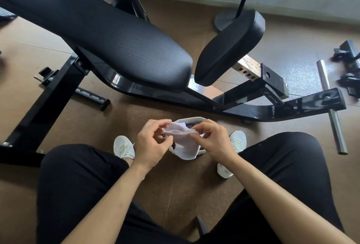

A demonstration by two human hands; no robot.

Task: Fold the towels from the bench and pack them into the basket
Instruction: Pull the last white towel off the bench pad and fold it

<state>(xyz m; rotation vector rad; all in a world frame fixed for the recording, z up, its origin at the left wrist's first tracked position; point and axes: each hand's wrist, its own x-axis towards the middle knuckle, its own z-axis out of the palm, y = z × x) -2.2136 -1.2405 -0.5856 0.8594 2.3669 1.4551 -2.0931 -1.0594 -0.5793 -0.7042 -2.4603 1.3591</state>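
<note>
Towel [184, 142] hangs between the knees, in front of the bench [116, 35]. Left hand [153, 144] and right hand [214, 140] each pinch one end of its top edge, which runs side to side. What looks like the basket [194, 119] sits just behind.

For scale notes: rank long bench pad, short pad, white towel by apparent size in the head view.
1. long bench pad
2. short pad
3. white towel, partly hidden by left hand and right hand

Bench pad [116, 48] and frame [253, 111] bar the way ahead; floor [175, 185] below seems passable.
</note>
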